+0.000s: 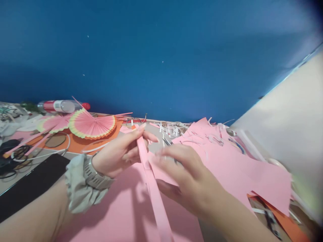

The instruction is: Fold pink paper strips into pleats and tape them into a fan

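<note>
A long, narrow strip of pink paper (156,198) runs from the bottom of the view up to my left hand (121,153). That hand is closed on the strip's far end, thumb and fingers pinching it. On the wrist are a grey watch and a pale scrunchie. Just right of the strip is my right hand (189,174), its fingers curved and apart from the thumb. Those fingertips are blurred, and whether they touch the strip is hard to see. Beneath both hands lies a large pink paper sheet (108,215).
Pink paper fans (92,126) with yellow edges lie on orange paper at the left. Behind them rests a plastic bottle (62,106). A black phone-like slab (32,181) is beside my left forearm. Crumpled pink sheets (234,171) and paper scraps (174,128) cover the right and back.
</note>
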The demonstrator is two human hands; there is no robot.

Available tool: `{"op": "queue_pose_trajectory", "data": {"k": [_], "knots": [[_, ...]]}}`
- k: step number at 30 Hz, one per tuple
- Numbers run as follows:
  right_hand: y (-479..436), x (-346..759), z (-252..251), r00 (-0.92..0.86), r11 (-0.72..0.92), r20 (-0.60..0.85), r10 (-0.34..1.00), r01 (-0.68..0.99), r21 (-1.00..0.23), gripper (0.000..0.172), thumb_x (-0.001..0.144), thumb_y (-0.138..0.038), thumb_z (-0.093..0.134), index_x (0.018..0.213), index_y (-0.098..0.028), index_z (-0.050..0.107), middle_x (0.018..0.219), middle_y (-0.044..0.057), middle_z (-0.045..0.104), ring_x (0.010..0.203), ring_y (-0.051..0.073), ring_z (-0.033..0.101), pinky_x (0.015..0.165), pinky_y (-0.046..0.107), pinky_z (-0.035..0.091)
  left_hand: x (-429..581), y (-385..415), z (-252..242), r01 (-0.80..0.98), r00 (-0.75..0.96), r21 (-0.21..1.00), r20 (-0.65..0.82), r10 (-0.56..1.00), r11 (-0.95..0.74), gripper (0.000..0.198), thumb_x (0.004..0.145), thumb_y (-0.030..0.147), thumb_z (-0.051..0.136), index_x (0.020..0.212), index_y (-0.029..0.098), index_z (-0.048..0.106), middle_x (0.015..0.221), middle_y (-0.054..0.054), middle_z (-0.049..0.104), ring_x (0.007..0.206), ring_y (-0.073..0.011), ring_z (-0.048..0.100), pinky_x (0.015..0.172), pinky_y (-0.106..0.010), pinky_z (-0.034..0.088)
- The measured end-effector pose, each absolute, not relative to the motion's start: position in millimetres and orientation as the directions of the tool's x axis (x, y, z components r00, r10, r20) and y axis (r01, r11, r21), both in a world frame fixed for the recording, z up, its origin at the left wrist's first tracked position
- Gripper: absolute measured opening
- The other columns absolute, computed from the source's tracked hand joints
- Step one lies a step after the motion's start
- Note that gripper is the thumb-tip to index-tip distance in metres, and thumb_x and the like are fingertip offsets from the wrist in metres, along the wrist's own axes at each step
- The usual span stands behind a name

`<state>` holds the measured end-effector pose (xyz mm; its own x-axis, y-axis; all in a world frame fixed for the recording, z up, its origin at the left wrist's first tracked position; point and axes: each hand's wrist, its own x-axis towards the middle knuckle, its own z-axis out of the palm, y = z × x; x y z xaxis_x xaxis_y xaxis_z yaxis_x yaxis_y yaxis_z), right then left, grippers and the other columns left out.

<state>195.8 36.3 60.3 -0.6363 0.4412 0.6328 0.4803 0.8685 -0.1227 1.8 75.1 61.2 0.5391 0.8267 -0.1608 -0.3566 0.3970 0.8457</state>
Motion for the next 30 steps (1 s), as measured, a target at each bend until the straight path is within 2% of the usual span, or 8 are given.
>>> {"op": "queue_pose_trajectory", "data": {"k": [2,4,11,18,20,22,26,30], "knots": [[37,193,55,-0.659,0.904,0.715,0.234,0.418,0.088,0.028,0.077,-0.01,0.064,0.104,-0.018,0.06,0.098,0.004,0.065,0.098,0.017,0.055,0.089,0.033,0.048,5,75,58,-0.352,0.552,0.84,-0.17,0.816,0.413,0.04,0.092,0.043,0.037,0.082,0.019,0.067,0.038,0.009,0.016,0.04,-0.0083,0.013,0.045,-0.014,0.031],[37,191,54,-0.653,0.903,0.735,0.181,0.407,0.14,0.023,0.076,-0.009,0.065,0.098,-0.016,0.064,0.092,0.003,0.066,0.094,0.015,0.055,0.088,0.032,0.049,7,74,56,-0.338,0.576,0.838,-0.175,0.799,0.427,0.04,0.092,0.042,0.038,0.082,0.017,0.068,0.038,0.009,0.017,0.039,-0.0078,0.011,0.043,-0.014,0.027],[38,188,59,-0.616,0.917,0.768,0.177,0.386,0.098,0.012,0.077,-0.004,0.06,0.083,-0.013,0.066,0.081,0.004,0.067,0.082,0.015,0.056,0.077,0.03,0.052,7,74,53,-0.31,0.598,0.847,-0.179,0.782,0.431,0.038,0.092,0.041,0.036,0.085,0.018,0.066,0.038,0.009,0.019,0.044,-0.0103,0.009,0.046,-0.018,0.023],[41,191,45,-0.594,0.912,0.709,0.381,0.367,-0.183,0.022,0.081,-0.002,0.055,0.097,-0.014,0.062,0.093,0.004,0.061,0.093,0.015,0.053,0.083,0.032,0.047,5,77,53,-0.284,0.551,0.899,-0.131,0.824,0.333,0.039,0.093,0.042,0.036,0.09,0.017,0.066,0.039,0.01,0.017,0.042,-0.0089,0.011,0.044,-0.019,0.02],[42,191,43,-0.604,0.911,0.693,0.394,0.357,-0.207,0.023,0.081,-0.001,0.055,0.097,-0.016,0.062,0.093,0.003,0.06,0.091,0.015,0.053,0.081,0.032,0.047,4,76,54,-0.266,0.529,0.922,-0.104,0.842,0.28,0.04,0.092,0.045,0.036,0.091,0.018,0.065,0.041,0.01,0.018,0.042,-0.0083,0.011,0.044,-0.019,0.02],[43,191,42,-0.572,0.919,0.739,0.357,0.355,-0.17,0.021,0.081,-0.002,0.055,0.096,-0.015,0.063,0.092,0.004,0.059,0.09,0.016,0.054,0.078,0.033,0.049,3,74,56,-0.237,0.519,0.946,-0.07,0.852,0.222,0.04,0.09,0.05,0.038,0.093,0.019,0.063,0.044,0.01,0.02,0.043,-0.0078,0.013,0.045,-0.019,0.022],[44,191,46,-0.476,0.919,0.852,0.216,0.394,-0.014,0.019,0.075,0.0,0.061,0.086,-0.014,0.065,0.088,0.005,0.057,0.086,0.016,0.055,0.073,0.031,0.054,4,71,61,-0.138,0.577,0.981,-0.034,0.816,0.139,0.038,0.083,0.053,0.051,0.094,0.019,0.061,0.053,0.007,0.034,0.048,-0.0077,0.03,0.048,-0.02,0.028],[46,194,51,-0.538,0.885,0.839,0.076,0.425,0.192,0.019,0.067,0.0,0.069,0.077,-0.016,0.067,0.085,0.005,0.057,0.082,0.017,0.054,0.073,0.031,0.056,6,69,64,-0.086,0.588,0.99,-0.038,0.808,0.11,0.036,0.087,0.049,0.046,0.084,0.016,0.06,0.056,0.005,0.047,0.047,-0.0066,0.04,0.048,-0.02,0.032]]}}
